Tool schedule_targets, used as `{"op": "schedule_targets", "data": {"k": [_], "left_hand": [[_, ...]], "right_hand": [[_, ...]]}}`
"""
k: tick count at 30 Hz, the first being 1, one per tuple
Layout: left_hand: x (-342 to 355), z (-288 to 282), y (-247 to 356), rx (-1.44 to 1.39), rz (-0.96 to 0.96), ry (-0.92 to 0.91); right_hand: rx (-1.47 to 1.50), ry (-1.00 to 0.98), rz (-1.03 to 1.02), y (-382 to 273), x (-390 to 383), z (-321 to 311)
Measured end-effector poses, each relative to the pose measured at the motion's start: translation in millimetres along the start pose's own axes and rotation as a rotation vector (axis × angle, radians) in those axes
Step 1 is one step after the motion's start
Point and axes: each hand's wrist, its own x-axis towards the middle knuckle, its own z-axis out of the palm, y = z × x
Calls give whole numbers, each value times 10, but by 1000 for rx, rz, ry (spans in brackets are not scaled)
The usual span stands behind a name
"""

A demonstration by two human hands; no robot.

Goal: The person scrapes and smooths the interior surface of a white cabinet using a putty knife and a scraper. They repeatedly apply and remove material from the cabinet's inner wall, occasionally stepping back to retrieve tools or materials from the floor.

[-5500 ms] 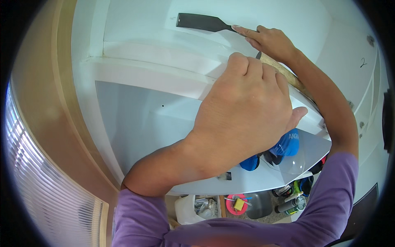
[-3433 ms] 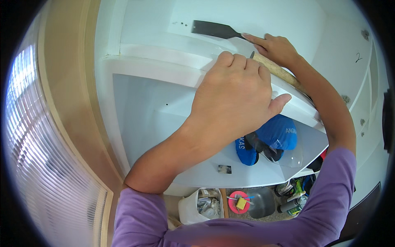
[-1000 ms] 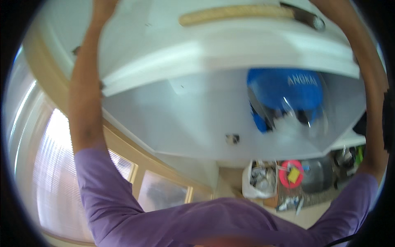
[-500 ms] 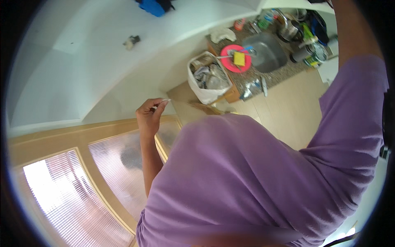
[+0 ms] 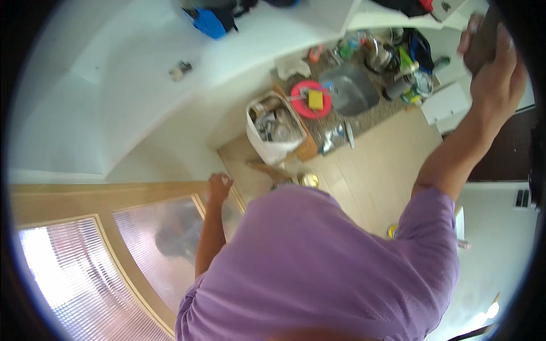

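Note:
At the upper right my right hand (image 5: pixel 497 82) is raised, its fingers wrapped round a dark brown object (image 5: pixel 482 48). That object runs up to the dark rim of the picture, so its kind cannot be made out. My left hand (image 5: pixel 218 187) is held low beside a wood-framed door with ribbed glass panes (image 5: pixel 159 238). Its thumb and fingers are pinched together, with a small pale bit at the tips that is too small to name.
Ahead, a counter holds a steel sink (image 5: pixel 355 94), a pink plate (image 5: pixel 301 108) with a yellow sponge (image 5: pixel 315 100), and several kitchen things. A white bag (image 5: pixel 267 150) full of rubbish stands left of it. Cans (image 5: pixel 309 180) stand on the tiled floor (image 5: pixel 364 170). White shelving (image 5: pixel 131 34) curves overhead at left.
My right hand has come into view at the upper right, holding the dark brown object. My left hand has dropped lower in the picture, still pinched. The whole view has shifted slightly.

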Motion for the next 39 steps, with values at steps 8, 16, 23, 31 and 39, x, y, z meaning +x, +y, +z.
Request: {"op": "schedule_targets", "data": {"k": [8, 16, 23, 31, 39], "left_hand": [[-326, 625, -560, -233, -8, 116], [-962, 1177, -687, -342, -201, -18], [-1034, 1347, -889, -202, 28, 112], [-1549, 1138, -348, -690, -400, 296], [-1090, 1241, 28, -623, -237, 161]], "right_hand": [[121, -606, 69, 71, -527, -597], [-94, -989, -48, -193, -1118, 872], [-123, -829, -224, 124, -1161, 2969], [-149, -866, -232, -32, -1174, 3357], [-82, -513, -583, 153, -1299, 2906]]}}
